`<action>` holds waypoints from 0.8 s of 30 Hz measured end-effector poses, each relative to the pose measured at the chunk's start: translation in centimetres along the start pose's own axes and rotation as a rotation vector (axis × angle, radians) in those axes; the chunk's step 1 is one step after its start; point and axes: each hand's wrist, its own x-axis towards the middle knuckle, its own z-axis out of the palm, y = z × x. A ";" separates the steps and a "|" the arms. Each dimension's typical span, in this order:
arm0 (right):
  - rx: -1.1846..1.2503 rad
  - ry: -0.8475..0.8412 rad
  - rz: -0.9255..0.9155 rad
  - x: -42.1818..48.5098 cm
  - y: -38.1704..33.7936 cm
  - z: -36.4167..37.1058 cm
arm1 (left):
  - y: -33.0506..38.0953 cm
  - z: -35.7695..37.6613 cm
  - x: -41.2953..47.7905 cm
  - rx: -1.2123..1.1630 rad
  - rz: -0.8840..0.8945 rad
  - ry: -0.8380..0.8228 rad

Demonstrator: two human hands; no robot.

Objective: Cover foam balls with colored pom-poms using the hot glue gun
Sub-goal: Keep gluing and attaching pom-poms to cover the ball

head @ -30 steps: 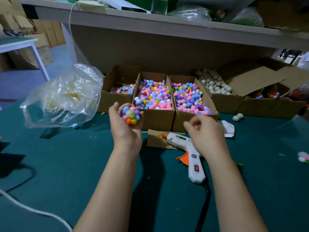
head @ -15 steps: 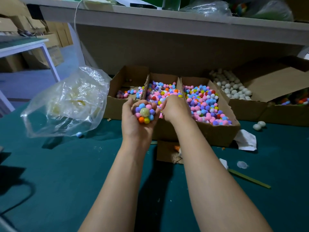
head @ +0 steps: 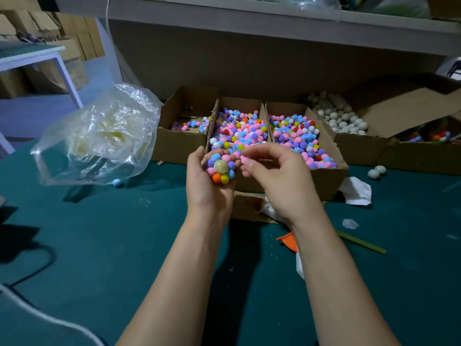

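Over the desk (head: 99, 245) my left hand (head: 207, 193) cupped the foam ball (head: 221, 167), right fingers (head: 252, 168) pinching a pom-pom (head: 245, 159); glue might cool first.

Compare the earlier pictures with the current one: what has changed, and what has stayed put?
The right hand went from above the glue gun into the middle pom-pom box, took a pink pom-pom and brought it back beside the foam ball. The left hand holds that ball as before; box and plastic bag stayed.
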 end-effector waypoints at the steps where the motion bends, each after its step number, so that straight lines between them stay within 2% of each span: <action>1: -0.019 0.021 -0.018 -0.6 0.2 0.2 | -0.3 -0.1 -0.4 0.006 0.000 -0.005; 11: -0.202 0.199 -0.136 -3.5 2.4 2.2 | -1.5 -1.4 -1.8 0.042 0.014 0.068; 21: -0.263 0.148 -0.098 -3.4 3.1 2.6 | -1.9 -1.6 -1.7 0.055 0.042 0.118; 24: -0.256 0.133 -0.086 -3.4 3.1 2.6 | -1.8 -1.4 -1.6 0.004 0.002 0.139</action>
